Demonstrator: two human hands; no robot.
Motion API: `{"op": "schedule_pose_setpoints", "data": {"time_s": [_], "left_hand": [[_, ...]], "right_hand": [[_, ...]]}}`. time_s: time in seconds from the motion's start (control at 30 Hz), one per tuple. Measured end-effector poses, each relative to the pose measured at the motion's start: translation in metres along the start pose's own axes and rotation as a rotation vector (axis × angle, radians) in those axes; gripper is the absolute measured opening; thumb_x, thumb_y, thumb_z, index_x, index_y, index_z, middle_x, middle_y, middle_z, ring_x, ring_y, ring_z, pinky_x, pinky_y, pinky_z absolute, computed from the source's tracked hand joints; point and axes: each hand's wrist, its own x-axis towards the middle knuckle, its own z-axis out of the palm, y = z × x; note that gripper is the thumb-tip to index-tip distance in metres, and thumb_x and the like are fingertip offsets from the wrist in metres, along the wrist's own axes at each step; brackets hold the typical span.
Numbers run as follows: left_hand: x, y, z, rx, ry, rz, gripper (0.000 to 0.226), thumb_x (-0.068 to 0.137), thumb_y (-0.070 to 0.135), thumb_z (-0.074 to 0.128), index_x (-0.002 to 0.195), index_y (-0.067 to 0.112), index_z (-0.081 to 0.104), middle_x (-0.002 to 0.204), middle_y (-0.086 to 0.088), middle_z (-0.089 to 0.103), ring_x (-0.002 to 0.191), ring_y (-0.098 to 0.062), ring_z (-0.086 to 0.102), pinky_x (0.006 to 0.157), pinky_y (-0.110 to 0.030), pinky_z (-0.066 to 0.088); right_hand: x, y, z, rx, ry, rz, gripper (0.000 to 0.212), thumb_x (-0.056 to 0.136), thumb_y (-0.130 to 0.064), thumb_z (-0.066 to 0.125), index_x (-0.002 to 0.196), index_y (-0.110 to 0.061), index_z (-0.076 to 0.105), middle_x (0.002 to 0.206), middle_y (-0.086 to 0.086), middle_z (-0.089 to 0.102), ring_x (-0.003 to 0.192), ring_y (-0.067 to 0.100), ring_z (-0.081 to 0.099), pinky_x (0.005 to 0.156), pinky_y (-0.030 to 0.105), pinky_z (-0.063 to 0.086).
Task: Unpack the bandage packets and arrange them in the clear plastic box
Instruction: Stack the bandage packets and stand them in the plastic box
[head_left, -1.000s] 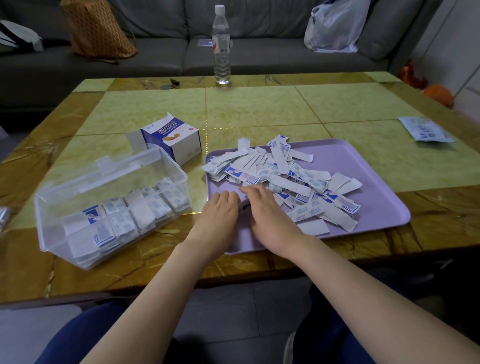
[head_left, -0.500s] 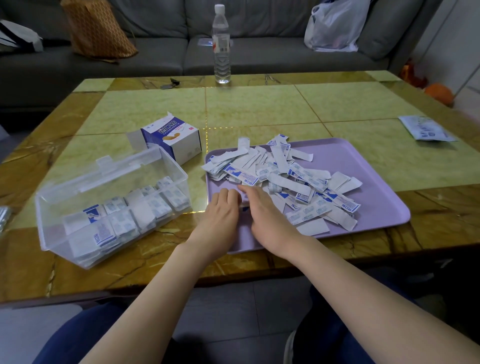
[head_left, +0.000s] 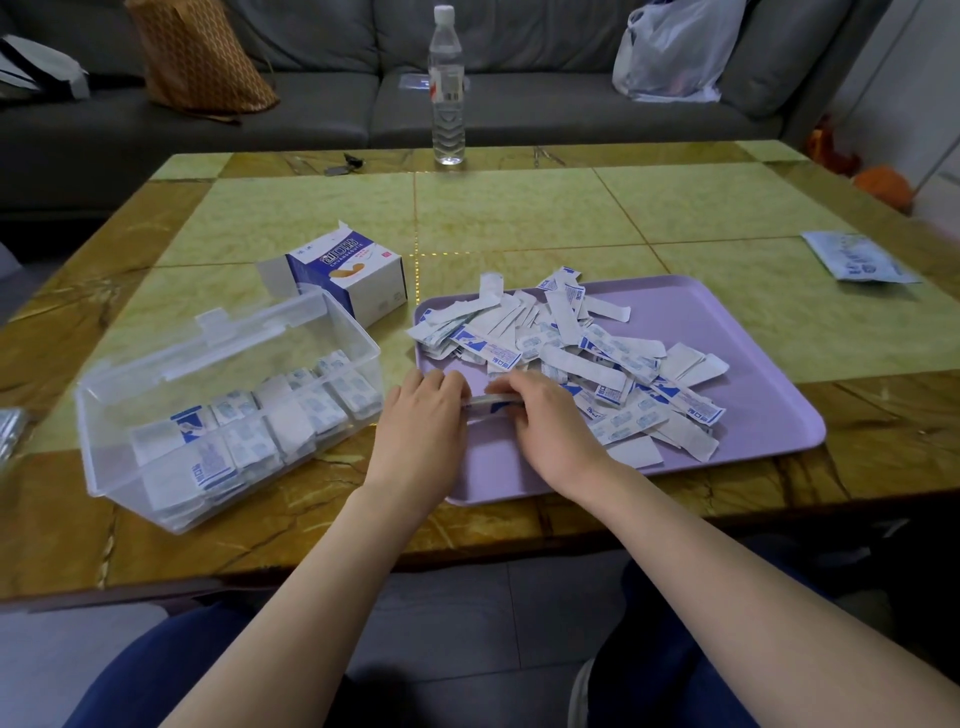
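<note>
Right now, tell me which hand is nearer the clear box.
Left. The left hand sits just right of the box at the tray's edge; the right hand lies farther right, over the tray.

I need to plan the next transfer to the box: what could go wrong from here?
1. The packet stack seems held only at its ends between left hand and right hand; lifted, it may fan out.
2. The loose pile touches the right hand and overhangs the tray rim; a sweep may spill packets.
3. The clear box looks tilted; its standing rows may topple.
</note>
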Motion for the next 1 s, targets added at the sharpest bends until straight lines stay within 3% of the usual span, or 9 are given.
{"op": "schedule_pose_setpoints", "data": {"time_s": [0.13,0.43,0.6,0.73,0.83,1.0], "left_hand": [[-0.004,-0.002,0.003,0.111,-0.087,-0.022,0.018,0.097,0.022,0.034,0.110,0.014,0.043,0.115,-0.005,0.048,0.106,-0.025,0.040,0.087,-0.030,0.031],[-0.010,0.000,0.004,0.154,-0.116,0.018,0.018,0.099,0.023,0.029,0.110,0.012,0.038,0.114,-0.007,0.043,0.102,-0.026,0.038,0.087,-0.034,0.028],[-0.008,-0.002,-0.003,0.063,-0.027,0.006,0.010,0.095,0.012,0.040,0.103,0.018,0.039,0.106,-0.001,0.053,0.098,-0.023,0.041,0.082,-0.032,0.026],[-0.007,-0.003,-0.008,-0.012,0.024,-0.035,0.010,0.098,0.020,0.037,0.103,0.016,0.044,0.110,-0.003,0.048,0.102,-0.025,0.039,0.086,-0.032,0.028],[-0.009,-0.007,-0.004,0.030,-0.037,-0.060,0.017,0.098,0.022,0.038,0.108,0.013,0.048,0.113,-0.008,0.042,0.105,-0.027,0.037,0.090,-0.033,0.030],[-0.012,-0.005,0.003,0.163,-0.157,-0.008,0.025,0.090,0.012,0.040,0.115,0.013,0.038,0.117,-0.009,0.038,0.106,-0.028,0.035,0.090,-0.034,0.028]], "right_hand": [[-0.002,0.004,0.001,-0.115,-0.054,0.008,0.036,0.090,0.006,0.040,0.116,-0.010,0.059,0.117,0.008,0.050,0.113,0.022,0.040,0.095,0.027,0.033],[-0.004,-0.002,0.008,-0.051,-0.095,-0.083,0.036,0.091,0.007,0.039,0.118,-0.005,0.059,0.122,0.011,0.051,0.117,0.023,0.043,0.099,0.025,0.032],[-0.001,-0.006,0.004,0.024,0.002,-0.085,0.027,0.091,0.002,0.048,0.112,-0.009,0.061,0.110,0.008,0.059,0.106,0.019,0.050,0.088,0.016,0.034],[0.002,-0.002,-0.002,-0.017,0.004,-0.060,0.018,0.093,-0.007,0.051,0.105,-0.007,0.064,0.104,0.008,0.062,0.102,0.022,0.053,0.086,0.027,0.039],[0.000,0.002,-0.005,-0.084,-0.030,-0.047,0.022,0.093,-0.007,0.051,0.109,-0.009,0.065,0.107,0.007,0.061,0.103,0.022,0.051,0.087,0.029,0.039],[-0.003,0.002,-0.004,-0.150,-0.074,-0.083,0.027,0.095,-0.008,0.048,0.114,-0.014,0.066,0.109,0.006,0.058,0.108,0.023,0.047,0.088,0.029,0.036]]}}
